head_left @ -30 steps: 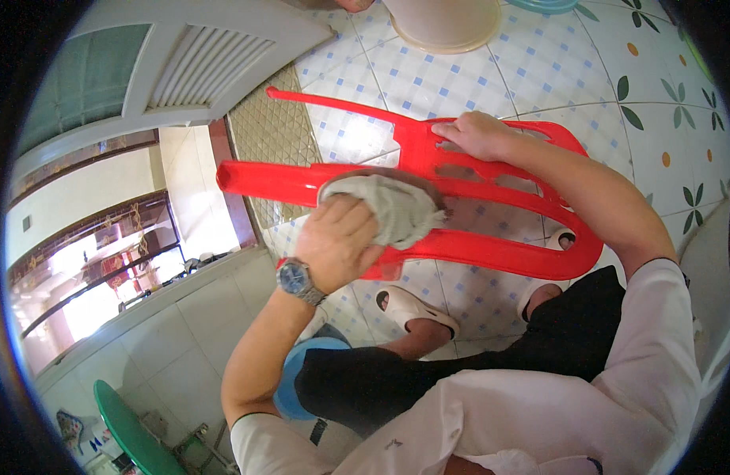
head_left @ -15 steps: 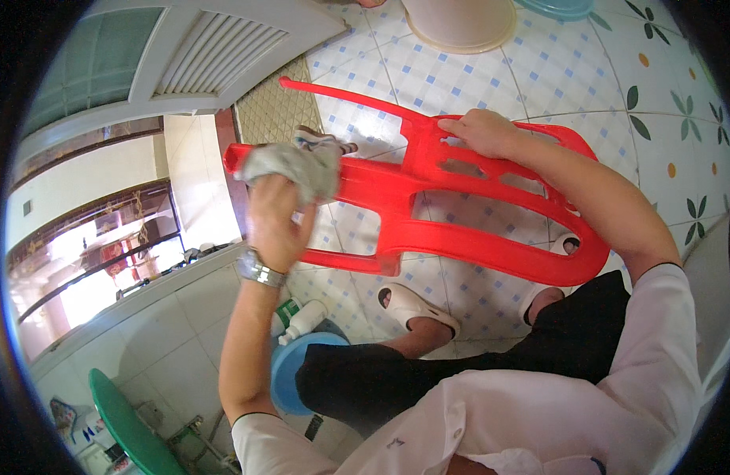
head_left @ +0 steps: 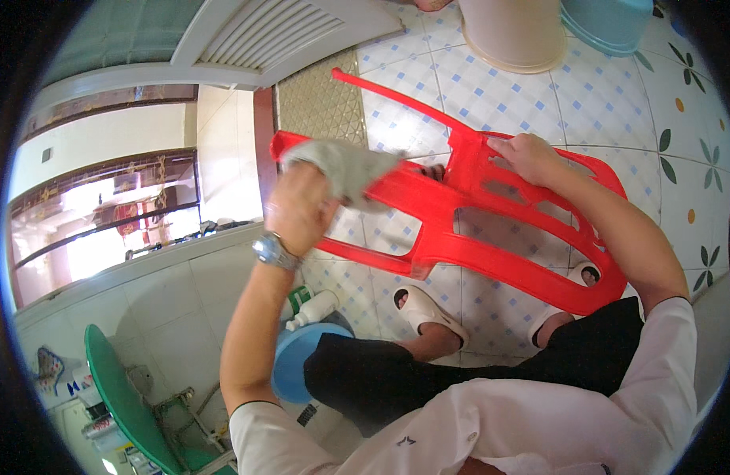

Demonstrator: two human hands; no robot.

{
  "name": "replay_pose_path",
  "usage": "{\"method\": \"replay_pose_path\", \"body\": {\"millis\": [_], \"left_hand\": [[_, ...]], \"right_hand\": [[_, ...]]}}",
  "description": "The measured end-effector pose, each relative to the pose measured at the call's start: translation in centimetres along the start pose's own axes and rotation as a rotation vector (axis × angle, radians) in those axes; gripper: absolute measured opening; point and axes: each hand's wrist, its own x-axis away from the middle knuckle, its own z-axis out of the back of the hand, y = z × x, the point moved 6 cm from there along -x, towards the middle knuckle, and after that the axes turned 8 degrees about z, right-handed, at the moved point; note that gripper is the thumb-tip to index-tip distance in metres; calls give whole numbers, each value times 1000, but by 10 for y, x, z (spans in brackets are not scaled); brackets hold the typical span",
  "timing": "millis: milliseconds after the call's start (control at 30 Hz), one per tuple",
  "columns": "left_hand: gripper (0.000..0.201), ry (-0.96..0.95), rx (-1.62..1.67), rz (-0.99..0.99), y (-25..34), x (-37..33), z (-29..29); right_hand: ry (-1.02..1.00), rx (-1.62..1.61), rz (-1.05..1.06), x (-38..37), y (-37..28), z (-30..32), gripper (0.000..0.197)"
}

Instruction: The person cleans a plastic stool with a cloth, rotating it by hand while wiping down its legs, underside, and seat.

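A red plastic chair (head_left: 432, 252) lies tipped over in front of me, its legs pointing left and its slotted back towards the right. My left hand (head_left: 302, 207), slightly blurred and wearing a metal watch (head_left: 275, 251), is closed on a grey cloth (head_left: 345, 165). The cloth is draped over one chair leg near its far end, and my fingertips are partly hidden. On the far side of the chair, my right hand (head_left: 531, 158) grips the frame by its cut-out slots, fingers bent over the edge.
Below my left forearm, a blue basin (head_left: 290, 364) stands by a white bottle (head_left: 316, 309) and a green one. A green round top (head_left: 119, 396) leans at lower left. Beyond the chair are a beige bucket (head_left: 514, 39), a blue tub (head_left: 610, 24), a mat (head_left: 321, 99) and a louvred door (head_left: 274, 36).
The whole view has shifted, so the chair and both hands sit further right. The cloth's loose end now trails rightward along the chair leg. Both hands keep their holds.
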Motion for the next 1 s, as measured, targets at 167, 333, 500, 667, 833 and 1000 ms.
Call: {"method": "replay_pose_path", "body": {"millis": [167,333,500,667,833,1000], "left_hand": [[17,173,-101,140,-18,-11,31],[24,155,115,196,41,-4,-3],[30,172,113,151,61,-6,9],[25,132,-81,411,20,-7,16],[22,245,-72,525,-20,-23,19],[30,536,-3,571,-50,-29,25]], "right_hand": [[-115,-192,-186,-11,-10,16,48],[5,-12,-137,-15,10,6,60],[-47,79,-70,-5,-1,9,42],[-89,14,-113,-6,-24,23,41],[20,12,-69,1,-11,15,46],[-7,-76,-196,1,-13,23,58]]}}
